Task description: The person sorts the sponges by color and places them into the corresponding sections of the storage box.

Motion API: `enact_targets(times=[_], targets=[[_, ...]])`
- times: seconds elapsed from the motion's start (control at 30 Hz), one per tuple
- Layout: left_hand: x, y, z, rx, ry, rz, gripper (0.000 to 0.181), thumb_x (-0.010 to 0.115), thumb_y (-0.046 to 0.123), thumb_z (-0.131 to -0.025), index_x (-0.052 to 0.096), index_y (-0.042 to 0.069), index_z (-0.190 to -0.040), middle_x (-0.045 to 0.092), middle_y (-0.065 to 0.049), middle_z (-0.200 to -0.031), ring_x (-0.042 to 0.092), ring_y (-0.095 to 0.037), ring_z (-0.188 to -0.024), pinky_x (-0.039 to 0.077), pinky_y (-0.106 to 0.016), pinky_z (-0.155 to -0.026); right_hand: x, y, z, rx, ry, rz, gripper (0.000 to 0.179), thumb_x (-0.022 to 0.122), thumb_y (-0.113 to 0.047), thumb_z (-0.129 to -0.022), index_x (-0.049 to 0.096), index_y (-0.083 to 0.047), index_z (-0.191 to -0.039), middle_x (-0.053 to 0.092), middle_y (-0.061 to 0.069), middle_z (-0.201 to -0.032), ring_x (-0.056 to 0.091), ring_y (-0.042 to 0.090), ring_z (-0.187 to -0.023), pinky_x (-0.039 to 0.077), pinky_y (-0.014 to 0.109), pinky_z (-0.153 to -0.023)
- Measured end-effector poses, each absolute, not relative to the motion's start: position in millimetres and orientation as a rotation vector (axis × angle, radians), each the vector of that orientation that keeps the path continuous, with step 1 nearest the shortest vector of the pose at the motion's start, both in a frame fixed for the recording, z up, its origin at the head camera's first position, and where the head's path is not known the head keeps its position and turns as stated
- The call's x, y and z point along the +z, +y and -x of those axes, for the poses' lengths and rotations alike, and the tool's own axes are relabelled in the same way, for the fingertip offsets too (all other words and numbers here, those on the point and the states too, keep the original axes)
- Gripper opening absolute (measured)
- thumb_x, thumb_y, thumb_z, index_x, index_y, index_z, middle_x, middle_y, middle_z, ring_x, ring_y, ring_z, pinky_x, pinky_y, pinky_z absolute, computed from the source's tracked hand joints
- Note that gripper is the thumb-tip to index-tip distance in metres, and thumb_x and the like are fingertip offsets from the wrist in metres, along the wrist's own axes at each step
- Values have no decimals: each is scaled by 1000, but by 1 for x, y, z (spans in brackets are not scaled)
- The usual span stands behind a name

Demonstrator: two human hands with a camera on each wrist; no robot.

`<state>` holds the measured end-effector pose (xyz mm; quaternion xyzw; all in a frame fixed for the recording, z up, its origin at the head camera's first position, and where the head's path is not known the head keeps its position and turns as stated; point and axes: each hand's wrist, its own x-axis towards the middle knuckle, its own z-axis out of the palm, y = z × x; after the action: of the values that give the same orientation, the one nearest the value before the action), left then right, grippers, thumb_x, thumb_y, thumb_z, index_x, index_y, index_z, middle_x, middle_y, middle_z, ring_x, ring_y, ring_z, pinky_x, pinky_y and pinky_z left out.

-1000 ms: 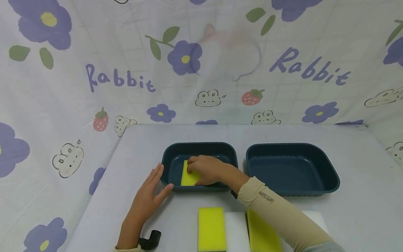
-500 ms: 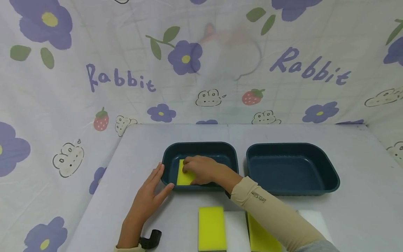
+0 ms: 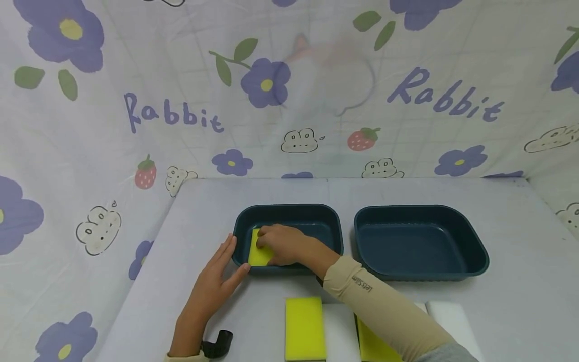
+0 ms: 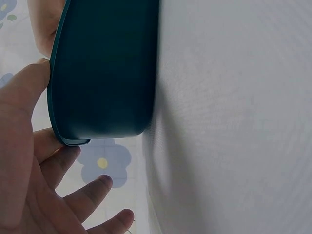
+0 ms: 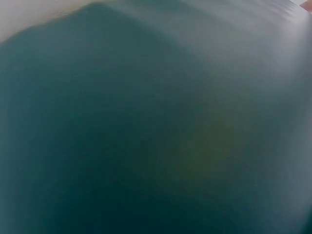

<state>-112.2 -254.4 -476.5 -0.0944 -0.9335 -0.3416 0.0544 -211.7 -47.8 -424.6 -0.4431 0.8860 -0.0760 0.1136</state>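
In the head view a yellow sponge (image 3: 257, 255) stands in the left part of a dark teal tray (image 3: 312, 215). My right hand (image 3: 286, 244) reaches into this tray from the right and grips the sponge, its fingers covering the sponge's right part. At the tray's front left corner is my left hand (image 3: 212, 284), thumb at the front rim and fingertips along the left side. Up close in the left wrist view, the straight thumb and spread fingers (image 4: 92, 195) touch the tray's rim. The right wrist view is filled by blurred dark teal tray wall (image 5: 122, 122).
A second, larger teal tray (image 3: 411, 246) stands to the right. Along the front edge lie another yellow sponge (image 3: 305, 329), a white sponge (image 3: 339, 332), one more yellow sponge (image 3: 374, 344) partly under the right forearm, and white blocks (image 3: 452, 322) beyond it. A flower-print cloth hangs behind.
My right hand has slid the yellow sponge leftward inside the tray, toward its left wall. The left hand and the trays have stayed in place.
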Motion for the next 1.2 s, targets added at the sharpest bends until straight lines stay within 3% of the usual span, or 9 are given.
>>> enact_targets(times=[0.6, 0.8, 1.07, 1.2], targets=[[-475, -254, 111, -1027, -2841, 289, 78, 60, 50, -99, 29, 13, -159, 22, -1, -165, 24, -24, -149, 28, -52, -115, -429, -61, 212, -226, 2620, 1316, 45, 80, -26, -88, 68, -13, -130, 57, 5, -140, 55, 23, -122, 46, 32, -103], [-478, -254, 112, -1028, -2837, 298, 77, 60, 50, -98, 29, 15, -160, 22, 0, -164, 24, -25, -149, 27, -52, -115, -429, -58, 213, -182, 2621, 1299, 43, 77, -30, -91, 68, -17, -131, 55, 3, -144, 47, 27, -135, 37, 49, -111], [-478, -254, 112, -1011, -2834, 278, 77, 61, 51, -98, 31, 13, -159, 25, -1, -164, 26, -31, -148, 27, -54, -115, -424, -51, 209, -162, 2574, 1274, 41, 52, -39, -105, 61, -20, -141, 44, 1, -154, 32, 30, -146, 24, 60, -115], [-477, -254, 112, -1009, -2836, 273, 78, 61, 52, -98, 31, 13, -158, 25, -1, -164, 26, -35, -147, 27, -55, -115, -419, -43, 203, -159, 2599, 1301, 43, 47, -36, -107, 55, -19, -146, 40, 1, -157, 28, 29, -147, 19, 62, -116]])
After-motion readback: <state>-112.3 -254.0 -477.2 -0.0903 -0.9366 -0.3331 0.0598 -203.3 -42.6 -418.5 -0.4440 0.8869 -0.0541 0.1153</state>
